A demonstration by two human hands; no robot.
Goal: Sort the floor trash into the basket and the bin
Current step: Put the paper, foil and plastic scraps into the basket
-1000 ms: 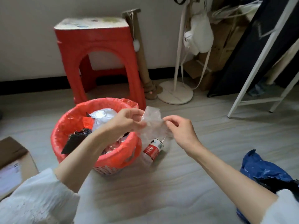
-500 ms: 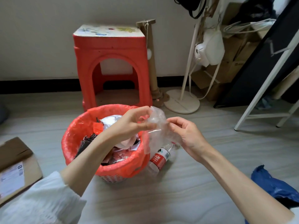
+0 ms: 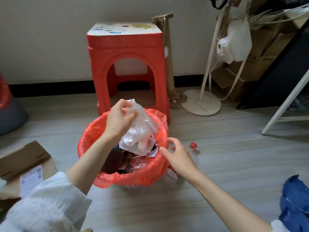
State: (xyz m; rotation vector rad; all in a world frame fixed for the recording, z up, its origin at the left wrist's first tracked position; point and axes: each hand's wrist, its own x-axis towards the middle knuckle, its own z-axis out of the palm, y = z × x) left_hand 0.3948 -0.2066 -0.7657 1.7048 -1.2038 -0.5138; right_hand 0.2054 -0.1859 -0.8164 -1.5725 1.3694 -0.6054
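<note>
Both our hands work at the red-lined basket (image 3: pixel 103 129): left hand (image 3: pixel 117 120) pinches clear plastic wrap (image 3: pixel 142 124), right hand (image 3: pixel 178 155) hovers, fingers loosely spread; carton label (image 3: pixel 31 180) unreadable.

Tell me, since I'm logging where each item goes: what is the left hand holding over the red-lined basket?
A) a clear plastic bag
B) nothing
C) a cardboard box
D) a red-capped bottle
A: the left hand pinches a clear plastic bag above the basket.
</note>
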